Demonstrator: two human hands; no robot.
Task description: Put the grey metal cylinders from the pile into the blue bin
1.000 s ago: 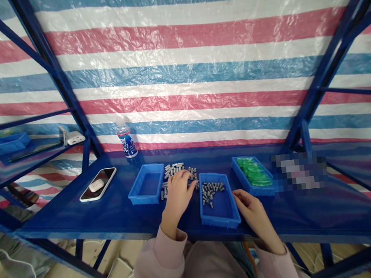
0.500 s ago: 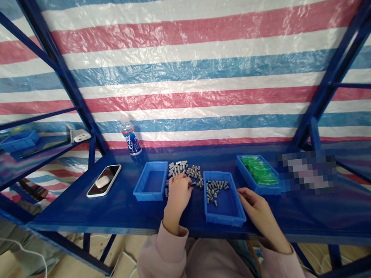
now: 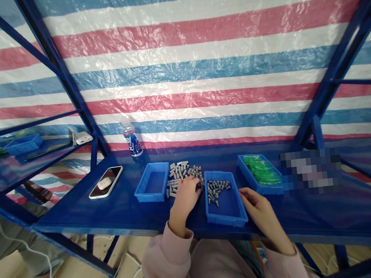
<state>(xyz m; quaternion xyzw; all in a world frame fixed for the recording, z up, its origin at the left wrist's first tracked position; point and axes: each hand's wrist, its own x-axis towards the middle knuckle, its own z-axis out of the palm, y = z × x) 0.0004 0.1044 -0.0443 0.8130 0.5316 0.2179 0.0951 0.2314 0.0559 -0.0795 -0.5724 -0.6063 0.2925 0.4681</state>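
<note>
My left hand (image 3: 186,196) is over a loose heap of small metal screws (image 3: 194,172), its fingers bent down and drawn together at the heap's near edge. What lies between its fingertips is hidden. Just right of it stands a blue plastic tray (image 3: 227,217) with several dark metal screws (image 3: 218,190) gathered in its far half. My right hand (image 3: 258,206) has curled fingers gripping the right wall of this tray. Silvery metal cylinders (image 3: 176,171) lie left of the screws, partly covered by my left hand.
Another blue tray (image 3: 150,198) with a bare bottom sits to the left. Green plastic packets (image 3: 260,169) fill a tray (image 3: 270,189) at the right. A phone (image 3: 111,175) with a white case (image 3: 104,183) on it and a bottle (image 3: 133,142) stand farther left. Blue frame posts (image 3: 67,85) border the table (image 3: 114,215).
My left hand has shifted slightly right, toward the tray with the screws, uncovering more cylinders. My right hand stays at that tray's right side. The whole view has moved a little.
</note>
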